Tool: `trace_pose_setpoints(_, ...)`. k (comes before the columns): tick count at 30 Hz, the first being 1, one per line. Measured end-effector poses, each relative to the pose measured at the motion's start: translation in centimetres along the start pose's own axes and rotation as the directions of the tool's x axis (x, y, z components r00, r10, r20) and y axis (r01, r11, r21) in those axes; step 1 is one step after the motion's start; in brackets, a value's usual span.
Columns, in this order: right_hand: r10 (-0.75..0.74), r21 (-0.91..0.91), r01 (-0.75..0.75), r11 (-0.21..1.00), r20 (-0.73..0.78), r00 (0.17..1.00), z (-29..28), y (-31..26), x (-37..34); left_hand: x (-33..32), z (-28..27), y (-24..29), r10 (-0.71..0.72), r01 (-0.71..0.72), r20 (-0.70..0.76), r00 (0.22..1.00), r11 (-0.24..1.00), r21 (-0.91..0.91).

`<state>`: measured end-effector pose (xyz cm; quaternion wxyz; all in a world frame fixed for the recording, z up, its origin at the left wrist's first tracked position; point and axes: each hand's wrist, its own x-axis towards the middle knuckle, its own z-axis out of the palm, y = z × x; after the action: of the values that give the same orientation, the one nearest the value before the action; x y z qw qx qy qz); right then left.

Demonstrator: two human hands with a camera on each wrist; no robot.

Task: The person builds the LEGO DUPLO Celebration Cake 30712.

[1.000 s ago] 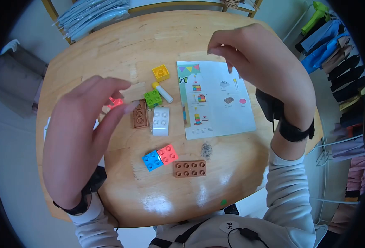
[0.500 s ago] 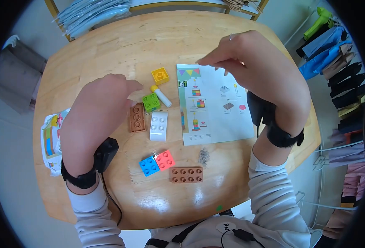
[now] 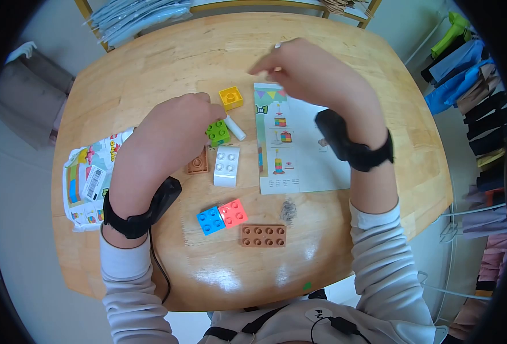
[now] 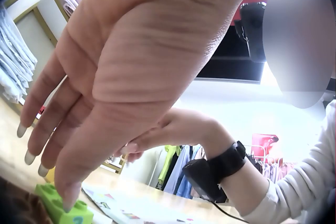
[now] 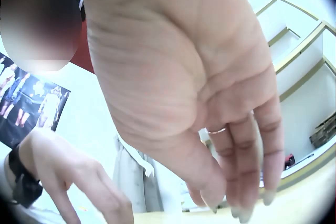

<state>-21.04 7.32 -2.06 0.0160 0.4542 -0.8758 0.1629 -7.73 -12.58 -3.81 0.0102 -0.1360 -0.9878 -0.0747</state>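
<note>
In the head view my left hand hangs over the brown brick and reaches the edge of the green brick. Its thumb tip lies in front of the green brick in the left wrist view, the other fingers loosely extended; contact cannot be told. The white stick and yellow brick are beyond its fingertips. My right hand, fingers extended and holding nothing, is above the top of the instruction sheet.
A white curved brick stands near the green one. Closer to me lie a blue brick, a coral brick and a second brown brick. A printed packet is at the left. Folded bags lie beyond the table.
My left hand has moved right to the green brick, uncovering the packet and now covering part of the brown brick. My right hand has moved left across the sheet's top.
</note>
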Motion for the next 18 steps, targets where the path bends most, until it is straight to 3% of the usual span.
trace_pose_setpoints(1, 0.005, -0.002, -0.005, 1.000, 0.000, 1.000, 0.9, 0.1, 0.4, 0.2, 0.1, 0.1, 0.015, -0.015, 0.010, 1.000, 1.000, -0.005)
trace_pose_setpoints(3, -0.163, -0.076, 0.161, 0.984, -0.027, 0.986, 3.0, 0.0, 1.1, 0.3, -0.1, 0.8, -0.010, 0.011, 0.031, 0.999, 0.999, -0.033)
trace_pose_setpoints(6, -0.265, -0.019, 0.266, 0.964, 0.034, 0.964, 6.4, 0.5, 2.2, 0.6, 0.5, 0.7, -0.012, 0.016, 0.052, 0.999, 0.997, -0.073)
trace_pose_setpoints(11, -0.152, 0.003, 0.154, 0.988, 0.190, 0.970, 6.0, -0.6, 2.3, 1.2, 1.7, 0.7, 0.019, -0.017, 0.029, 0.999, 0.998, -0.063)
trace_pose_setpoints(14, -0.099, -0.063, 0.111, 0.992, 0.166, 0.981, 5.1, 0.0, 2.5, 1.3, 1.0, 0.9, -0.034, 0.036, 0.063, 0.997, 0.999, -0.031)
trace_pose_setpoints(18, -0.102, 0.040, 0.106, 0.994, -0.087, 0.991, 4.0, 0.5, 2.1, 1.5, 0.5, 0.0, -0.026, 0.008, -0.192, 0.981, 0.996, -0.094)
